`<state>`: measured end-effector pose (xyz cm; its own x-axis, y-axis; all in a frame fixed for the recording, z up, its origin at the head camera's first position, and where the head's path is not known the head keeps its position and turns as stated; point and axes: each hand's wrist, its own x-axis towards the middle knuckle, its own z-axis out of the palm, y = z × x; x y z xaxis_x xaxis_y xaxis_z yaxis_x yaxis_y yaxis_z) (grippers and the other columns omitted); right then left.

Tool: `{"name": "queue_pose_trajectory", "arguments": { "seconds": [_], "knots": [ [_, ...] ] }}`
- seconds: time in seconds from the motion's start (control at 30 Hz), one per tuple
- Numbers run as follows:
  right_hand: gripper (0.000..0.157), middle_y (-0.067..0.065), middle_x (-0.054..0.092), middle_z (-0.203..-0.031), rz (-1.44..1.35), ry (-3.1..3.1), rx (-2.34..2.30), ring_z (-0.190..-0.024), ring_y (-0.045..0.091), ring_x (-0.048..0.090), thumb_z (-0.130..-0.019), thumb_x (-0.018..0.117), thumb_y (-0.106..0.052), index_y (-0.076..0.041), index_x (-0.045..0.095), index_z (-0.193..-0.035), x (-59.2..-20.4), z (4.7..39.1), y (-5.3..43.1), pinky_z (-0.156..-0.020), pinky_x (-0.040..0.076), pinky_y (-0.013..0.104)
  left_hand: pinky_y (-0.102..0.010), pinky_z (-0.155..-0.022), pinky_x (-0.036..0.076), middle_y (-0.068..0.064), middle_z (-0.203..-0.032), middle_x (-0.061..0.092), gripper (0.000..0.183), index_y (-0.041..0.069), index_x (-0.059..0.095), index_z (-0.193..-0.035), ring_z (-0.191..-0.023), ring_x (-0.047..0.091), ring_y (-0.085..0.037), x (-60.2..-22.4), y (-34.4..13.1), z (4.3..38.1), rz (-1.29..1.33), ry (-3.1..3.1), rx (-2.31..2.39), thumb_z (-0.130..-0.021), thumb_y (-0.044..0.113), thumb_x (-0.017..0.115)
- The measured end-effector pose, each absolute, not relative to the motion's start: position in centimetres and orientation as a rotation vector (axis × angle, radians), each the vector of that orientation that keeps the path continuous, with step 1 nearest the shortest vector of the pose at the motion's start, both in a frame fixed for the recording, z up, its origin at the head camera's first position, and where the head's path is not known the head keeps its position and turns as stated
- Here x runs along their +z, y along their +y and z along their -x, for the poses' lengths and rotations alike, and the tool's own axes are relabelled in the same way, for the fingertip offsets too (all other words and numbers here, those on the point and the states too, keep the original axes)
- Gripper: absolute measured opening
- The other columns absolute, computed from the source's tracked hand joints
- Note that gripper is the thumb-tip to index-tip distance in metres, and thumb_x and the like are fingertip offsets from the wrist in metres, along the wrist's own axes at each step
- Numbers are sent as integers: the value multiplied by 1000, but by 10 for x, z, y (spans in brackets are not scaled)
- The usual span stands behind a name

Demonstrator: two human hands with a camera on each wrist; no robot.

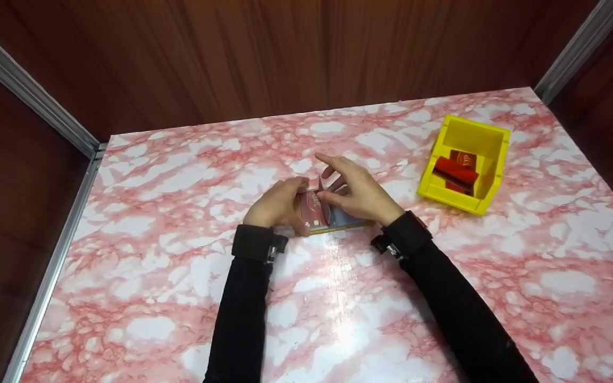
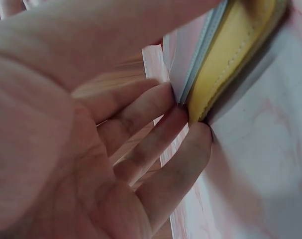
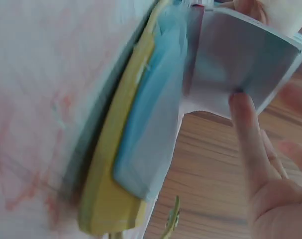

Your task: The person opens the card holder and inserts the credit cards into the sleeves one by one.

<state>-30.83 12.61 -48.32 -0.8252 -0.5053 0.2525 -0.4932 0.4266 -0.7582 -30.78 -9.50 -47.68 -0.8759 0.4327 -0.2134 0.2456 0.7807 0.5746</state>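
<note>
A yellow card holder (image 1: 314, 231) with stitched edges and clear plastic sleeves lies opened out on the table. Between its halves a sleeve page (image 3: 215, 59) stands partly upright; a reddish printed page (image 1: 309, 210) shows on the left. My left hand (image 1: 280, 204) grips the left side, fingertips on the far edge and thumb at the near one. From the right, my right hand (image 1: 362, 194) reaches over the holder, its thumb tip touching the standing page and the other fingers spread loosely. Bluish clear sleeves (image 3: 151, 139) rest on the right half.
To the right stands a yellow bin (image 1: 445, 130) with a red card (image 1: 464, 158) bearing gold lettering and a red folded item (image 1: 454, 173) inside. The red-and-white marbled table (image 1: 152, 255) meets a dark wooden wall (image 1: 258, 64) at the back.
</note>
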Motion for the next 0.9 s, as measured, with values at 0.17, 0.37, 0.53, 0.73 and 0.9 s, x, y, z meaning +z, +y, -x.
{"name": "queue_pose_trajectory", "arguments": {
  "seconds": [0.17,0.37,0.53,0.73,0.9],
  "knots": [
    [76,11,71,-107,906,2642,-1320,-91,24,71,-96,76,-23,-16,38,-161,-486,308,125,-86,60,38,-41,-125,30,-9,-149,58,128,14,26,-165,-147,41,-27,-478,-100,308,-502,2600,825,-61,11,100],
    [81,3,68,-78,831,2826,-1172,-60,16,57,-90,76,-20,-16,37,-161,-482,303,122,-68,48,33,-41,-127,27,-12,-153,55,124,13,30,-164,-149,41,-27,-480,-101,310,-547,2581,848,-61,10,100],
    [80,2,62,-65,813,2921,-1161,-56,11,50,-80,69,-3,-10,45,-156,-480,301,118,-62,40,30,-40,-126,28,-10,-153,55,122,12,33,-163,-150,39,-26,-480,-101,309,-529,2600,833,-61,12,100],
    [75,3,73,-85,923,2783,-1120,-60,11,59,-96,74,-26,-14,39,-160,-484,299,114,-62,49,31,-42,-125,30,-8,-157,51,122,15,33,-163,-151,37,-27,-479,-100,308,-509,2613,807,-62,15,101],
    [77,1,78,-101,909,2693,-985,-70,13,70,-99,70,-34,-17,32,-164,-484,299,116,-80,57,41,-44,-126,30,-6,-164,38,127,18,28,-165,-153,33,-26,-478,-103,310,-515,2573,780,-62,26,102]
  ]
}}
